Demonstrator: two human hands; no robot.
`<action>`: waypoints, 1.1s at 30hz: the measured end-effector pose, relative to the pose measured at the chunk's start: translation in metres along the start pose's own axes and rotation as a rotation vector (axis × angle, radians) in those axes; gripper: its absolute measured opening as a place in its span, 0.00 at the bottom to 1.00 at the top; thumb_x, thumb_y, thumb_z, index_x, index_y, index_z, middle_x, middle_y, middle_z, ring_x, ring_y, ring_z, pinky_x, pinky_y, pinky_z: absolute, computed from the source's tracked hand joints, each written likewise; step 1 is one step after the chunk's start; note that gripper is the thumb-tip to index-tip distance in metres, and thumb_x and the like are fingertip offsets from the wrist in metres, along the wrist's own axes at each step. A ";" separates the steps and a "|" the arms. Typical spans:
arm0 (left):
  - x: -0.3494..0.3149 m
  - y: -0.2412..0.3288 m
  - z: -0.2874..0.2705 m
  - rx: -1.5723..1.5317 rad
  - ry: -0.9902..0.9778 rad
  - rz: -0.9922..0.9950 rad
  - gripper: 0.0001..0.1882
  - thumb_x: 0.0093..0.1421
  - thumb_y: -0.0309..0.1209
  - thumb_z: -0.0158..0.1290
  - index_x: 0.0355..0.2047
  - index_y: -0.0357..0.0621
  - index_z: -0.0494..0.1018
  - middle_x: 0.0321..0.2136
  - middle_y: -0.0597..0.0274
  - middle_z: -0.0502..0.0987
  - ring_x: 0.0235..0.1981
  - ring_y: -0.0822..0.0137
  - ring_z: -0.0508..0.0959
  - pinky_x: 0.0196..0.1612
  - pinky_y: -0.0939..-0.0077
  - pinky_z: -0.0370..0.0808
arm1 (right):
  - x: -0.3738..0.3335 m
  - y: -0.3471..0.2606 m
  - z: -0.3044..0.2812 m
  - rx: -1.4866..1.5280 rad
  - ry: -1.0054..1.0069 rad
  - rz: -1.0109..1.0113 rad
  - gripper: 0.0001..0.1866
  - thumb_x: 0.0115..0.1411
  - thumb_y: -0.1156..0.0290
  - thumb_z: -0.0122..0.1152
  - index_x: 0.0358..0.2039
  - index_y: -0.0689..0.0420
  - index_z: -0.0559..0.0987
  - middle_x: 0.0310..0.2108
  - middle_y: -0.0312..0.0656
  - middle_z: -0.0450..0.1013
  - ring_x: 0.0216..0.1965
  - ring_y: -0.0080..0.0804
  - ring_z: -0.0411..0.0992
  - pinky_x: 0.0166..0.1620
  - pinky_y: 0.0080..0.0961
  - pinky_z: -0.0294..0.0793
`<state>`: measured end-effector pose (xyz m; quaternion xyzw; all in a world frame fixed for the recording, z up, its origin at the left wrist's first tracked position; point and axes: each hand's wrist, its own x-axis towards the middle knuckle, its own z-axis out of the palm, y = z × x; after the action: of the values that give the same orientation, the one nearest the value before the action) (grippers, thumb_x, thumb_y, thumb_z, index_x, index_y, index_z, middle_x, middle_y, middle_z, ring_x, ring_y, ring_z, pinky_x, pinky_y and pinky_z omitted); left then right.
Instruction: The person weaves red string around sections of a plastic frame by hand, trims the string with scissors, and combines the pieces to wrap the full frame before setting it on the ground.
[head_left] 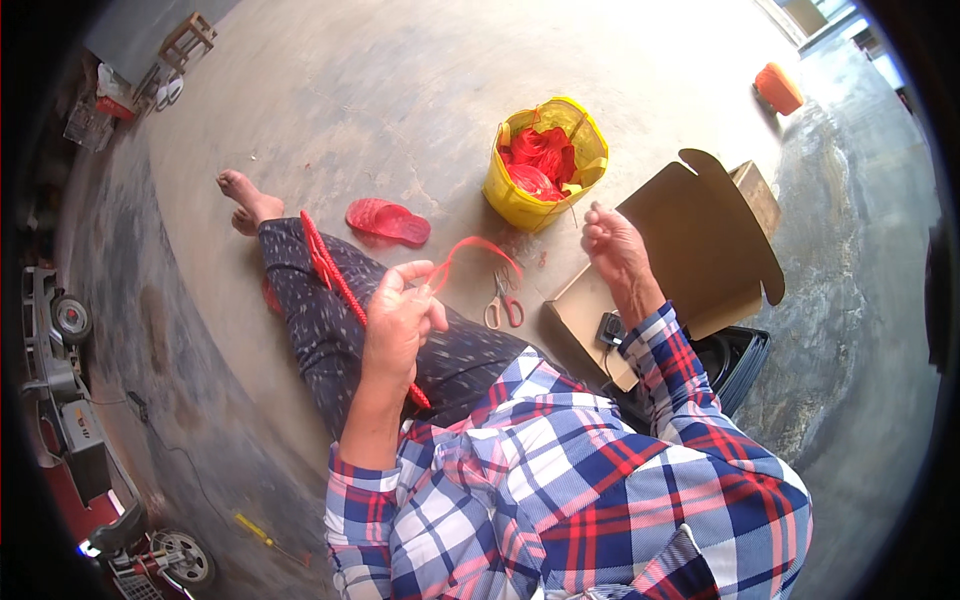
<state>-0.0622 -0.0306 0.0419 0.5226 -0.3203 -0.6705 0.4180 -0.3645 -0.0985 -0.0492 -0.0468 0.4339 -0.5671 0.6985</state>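
My left hand [400,318] is above my thigh, thumb and fingers pinched on a thin red plastic strip [478,243]. From there the strip loops up and curves to the right. A braided red cord [345,292] lies along my patterned trouser leg and passes behind my left wrist. Raised to the right, my right hand [617,250] has its fingers pressed together beside the cardboard box; what they hold, if anything, is too small to make out. A yellow container [497,195] filled with red strips [540,160] stands beyond my hands. Scissors [503,302] lie on the floor between them.
An open cardboard box [690,240] with a raised lid stands at right, a small black device [609,328] at its edge. A red slipper [388,221] lies near my leg. A wheeled vehicle [85,430] is far left, with a yellow-handled tool [254,529] nearby.
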 end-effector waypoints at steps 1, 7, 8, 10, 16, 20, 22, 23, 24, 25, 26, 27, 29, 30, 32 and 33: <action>0.005 0.002 0.002 -0.018 -0.014 -0.019 0.13 0.64 0.29 0.44 0.48 0.38 0.63 0.19 0.61 0.73 0.12 0.85 0.56 0.14 0.91 0.50 | 0.000 -0.006 -0.006 0.038 0.038 -0.007 0.07 0.63 0.66 0.54 0.33 0.55 0.71 0.22 0.32 0.68 0.18 0.17 0.62 0.23 0.15 0.62; 0.048 0.013 0.049 0.071 -0.267 -0.068 0.26 0.66 0.40 0.45 0.57 0.35 0.56 0.27 0.53 0.77 0.20 0.81 0.68 0.20 0.88 0.62 | 0.003 0.001 -0.028 0.031 0.047 0.018 0.14 0.63 0.57 0.55 0.29 0.53 0.72 0.17 0.29 0.67 0.16 0.17 0.60 0.21 0.15 0.59; 0.055 0.012 0.055 0.150 -0.258 -0.029 0.30 0.66 0.43 0.46 0.59 0.33 0.53 0.28 0.50 0.77 0.25 0.76 0.72 0.26 0.81 0.67 | 0.002 0.004 -0.024 0.025 0.044 0.024 0.14 0.63 0.56 0.55 0.28 0.53 0.72 0.17 0.29 0.66 0.16 0.17 0.60 0.20 0.15 0.58; 0.069 0.009 0.057 0.487 -0.219 0.116 0.37 0.63 0.49 0.47 0.61 0.32 0.53 0.34 0.47 0.78 0.42 0.63 0.78 0.46 0.65 0.71 | -0.002 0.005 -0.023 0.020 0.046 0.025 0.14 0.63 0.56 0.55 0.28 0.53 0.72 0.17 0.29 0.65 0.15 0.16 0.59 0.20 0.15 0.58; 0.055 0.049 0.040 0.829 -0.062 0.218 0.26 0.63 0.39 0.50 0.54 0.31 0.64 0.37 0.56 0.78 0.41 0.67 0.77 0.48 0.74 0.70 | -0.005 0.010 -0.044 0.007 0.063 0.068 0.12 0.65 0.59 0.52 0.32 0.55 0.73 0.16 0.28 0.64 0.15 0.16 0.58 0.20 0.16 0.56; 0.041 0.036 -0.006 0.551 0.031 0.332 0.24 0.62 0.33 0.52 0.55 0.33 0.63 0.34 0.56 0.78 0.35 0.70 0.77 0.39 0.75 0.74 | 0.000 0.023 -0.040 -0.079 0.007 0.125 0.09 0.65 0.68 0.50 0.40 0.59 0.73 0.21 0.31 0.68 0.19 0.17 0.64 0.24 0.17 0.64; 0.018 0.043 -0.018 0.450 0.069 0.292 0.24 0.62 0.33 0.52 0.55 0.33 0.63 0.35 0.58 0.78 0.35 0.70 0.77 0.39 0.76 0.73 | 0.009 0.027 -0.047 -0.092 -0.069 0.125 0.09 0.61 0.73 0.52 0.41 0.59 0.73 0.26 0.34 0.71 0.25 0.21 0.70 0.29 0.20 0.72; 0.004 0.044 -0.025 0.347 0.107 0.259 0.23 0.63 0.33 0.52 0.54 0.32 0.63 0.36 0.59 0.77 0.36 0.71 0.76 0.39 0.77 0.73 | 0.012 0.026 -0.044 -0.087 -0.069 0.127 0.09 0.61 0.73 0.52 0.41 0.59 0.73 0.26 0.34 0.71 0.25 0.21 0.70 0.29 0.20 0.72; -0.007 0.042 -0.034 0.358 0.134 0.255 0.23 0.63 0.34 0.51 0.54 0.33 0.63 0.37 0.59 0.77 0.35 0.72 0.76 0.39 0.79 0.72 | 0.013 0.023 -0.038 -0.073 -0.025 0.113 0.09 0.59 0.74 0.52 0.40 0.59 0.73 0.26 0.34 0.71 0.26 0.21 0.70 0.30 0.21 0.73; -0.018 0.042 -0.045 0.371 0.163 0.255 0.22 0.64 0.34 0.50 0.54 0.33 0.63 0.38 0.59 0.77 0.34 0.74 0.75 0.38 0.82 0.70 | 0.016 0.021 -0.032 -0.058 0.015 0.099 0.09 0.57 0.74 0.53 0.39 0.59 0.74 0.26 0.35 0.72 0.27 0.22 0.71 0.30 0.23 0.74; -0.028 0.038 -0.058 0.364 0.187 0.246 0.23 0.63 0.34 0.51 0.54 0.33 0.63 0.38 0.59 0.77 0.33 0.74 0.75 0.38 0.82 0.70 | 0.023 0.017 -0.031 -0.031 0.046 0.086 0.08 0.54 0.75 0.52 0.35 0.58 0.75 0.26 0.35 0.71 0.25 0.22 0.68 0.27 0.23 0.71; -0.038 0.032 -0.072 0.357 0.211 0.239 0.23 0.63 0.35 0.52 0.54 0.34 0.64 0.38 0.58 0.77 0.32 0.74 0.75 0.37 0.83 0.70 | 0.032 0.010 -0.033 -0.030 0.046 0.079 0.08 0.54 0.75 0.52 0.35 0.58 0.75 0.26 0.35 0.71 0.25 0.22 0.68 0.27 0.23 0.71; -0.057 0.018 -0.100 0.314 0.290 0.199 0.24 0.61 0.35 0.53 0.53 0.34 0.64 0.37 0.57 0.77 0.32 0.73 0.76 0.36 0.82 0.71 | 0.055 -0.002 -0.040 0.060 -0.116 0.093 0.05 0.55 0.73 0.52 0.32 0.57 0.76 0.26 0.35 0.71 0.21 0.21 0.64 0.24 0.20 0.65; -0.066 0.010 -0.112 0.315 0.288 0.204 0.24 0.61 0.35 0.53 0.53 0.34 0.64 0.37 0.57 0.77 0.32 0.73 0.76 0.36 0.82 0.71 | 0.071 -0.005 -0.038 -0.038 -0.119 0.048 0.06 0.56 0.67 0.55 0.28 0.55 0.76 0.20 0.31 0.68 0.17 0.20 0.57 0.20 0.18 0.58; -0.084 -0.005 -0.133 0.236 0.406 0.147 0.23 0.61 0.35 0.53 0.52 0.35 0.65 0.36 0.57 0.77 0.32 0.72 0.76 0.35 0.82 0.72 | 0.093 -0.016 -0.018 -0.387 -0.084 -0.032 0.09 0.56 0.64 0.56 0.29 0.56 0.77 0.19 0.34 0.70 0.17 0.23 0.61 0.20 0.21 0.61; -0.089 -0.011 -0.136 0.237 0.404 0.150 0.23 0.61 0.35 0.53 0.52 0.35 0.65 0.36 0.57 0.77 0.32 0.72 0.76 0.35 0.82 0.72 | 0.103 -0.021 -0.010 -0.730 -0.037 -0.115 0.12 0.56 0.61 0.57 0.29 0.57 0.78 0.19 0.37 0.71 0.18 0.26 0.65 0.21 0.24 0.65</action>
<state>0.0763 0.0551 0.0367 0.6660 -0.3445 -0.4773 0.4581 -0.3883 -0.1878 -0.1008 -0.3275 0.5915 -0.4125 0.6105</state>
